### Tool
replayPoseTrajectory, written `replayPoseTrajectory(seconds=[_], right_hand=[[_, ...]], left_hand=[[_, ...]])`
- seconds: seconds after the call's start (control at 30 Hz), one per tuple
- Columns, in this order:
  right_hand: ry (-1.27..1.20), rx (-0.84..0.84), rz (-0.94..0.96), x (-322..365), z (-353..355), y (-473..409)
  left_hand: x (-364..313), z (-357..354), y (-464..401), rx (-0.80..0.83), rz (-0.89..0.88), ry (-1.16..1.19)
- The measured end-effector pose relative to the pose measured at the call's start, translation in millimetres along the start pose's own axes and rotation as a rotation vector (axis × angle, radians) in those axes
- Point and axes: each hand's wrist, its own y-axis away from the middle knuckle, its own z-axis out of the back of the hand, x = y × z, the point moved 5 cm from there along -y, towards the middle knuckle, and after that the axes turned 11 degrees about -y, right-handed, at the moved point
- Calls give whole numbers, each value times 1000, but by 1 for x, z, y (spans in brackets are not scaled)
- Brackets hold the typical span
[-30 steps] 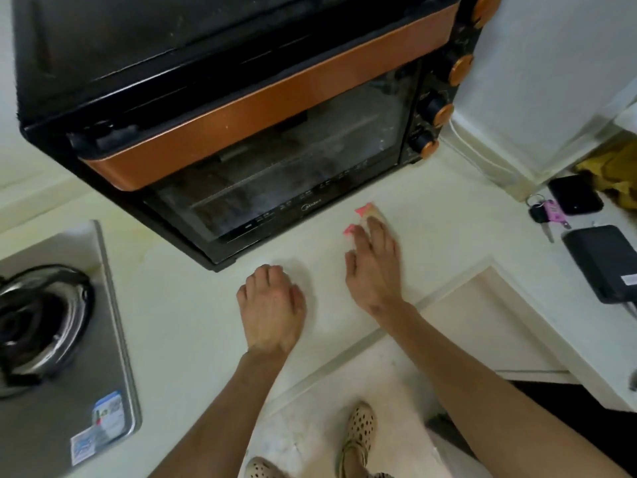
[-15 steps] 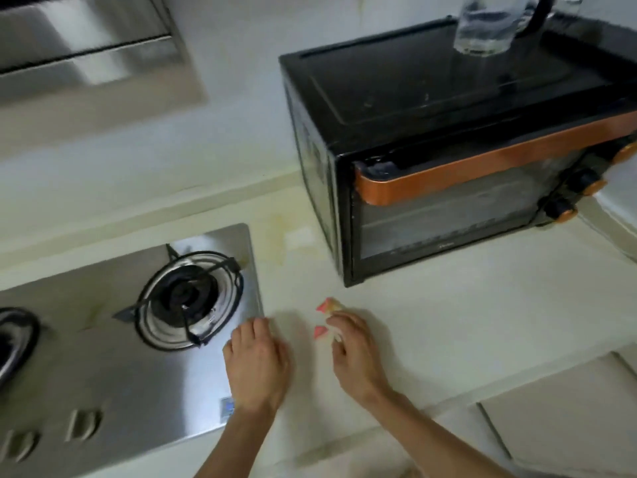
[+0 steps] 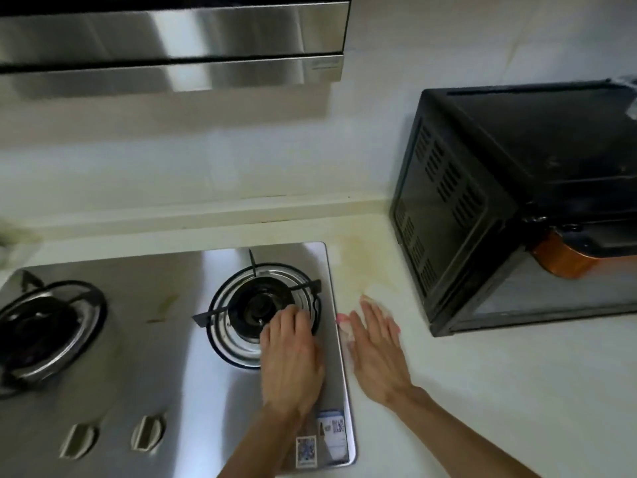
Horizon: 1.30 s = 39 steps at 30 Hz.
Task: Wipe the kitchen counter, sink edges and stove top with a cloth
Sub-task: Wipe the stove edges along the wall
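Observation:
My right hand (image 3: 375, 350) lies flat, fingers straight, on the cream counter (image 3: 482, 391) just right of the stove's edge. It presses on a pale cloth (image 3: 344, 327), of which only pink-tipped bits show beside the fingers. My left hand (image 3: 293, 360) rests palm down on the steel stove top (image 3: 172, 357), its fingertips at the rim of the right burner (image 3: 255, 305), and holds nothing. A yellowish stain (image 3: 362, 260) marks the counter beyond my right hand.
A black toaster oven (image 3: 499, 201) with an orange handle stands on the counter at the right. A left burner (image 3: 41, 329) and two knobs (image 3: 148, 431) sit on the stove. A steel range hood (image 3: 172, 46) hangs above. Stickers (image 3: 331, 432) mark the stove's near right corner.
Both hands have moved left along the counter, away from the oven's front. My left hand now lies on the stove top and my right hand is by the stove's edge.

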Motion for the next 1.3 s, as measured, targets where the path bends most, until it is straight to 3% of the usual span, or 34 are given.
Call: replayPoseTrajectory(seconds=[0.17, 0.33, 0.47, 0.7, 0.77, 0.9, 1.0, 1.13, 1.3], right_hand=[[-105, -35, -226, -29, 2, -69], [-238, 144, 1, -10, -5, -136], [-162, 176, 163, -22, -6, -178], [-106, 47, -168, -38, -15, -261], [-101, 59, -153, -37, -15, -263], [-165, 133, 62, -28, -11, -231], [-205, 81, 119, -16, -4, -178], [-121, -111, -98, -29, 0, -112], [-97, -187, -337, -52, 4, -149]], left_hand=[[11, 1, -33, -53, 14, -35], [24, -12, -66, -57, 57, -79], [16, -24, -98, -45, 53, -90], [16, -48, -133, 27, 72, -161], [20, -55, -136, 44, 92, -174], [18, -61, -134, 58, 111, -178], [17, -62, -134, 70, 107, -180], [18, -60, -134, 90, 96, -194], [17, -61, -134, 105, 99, -195]])
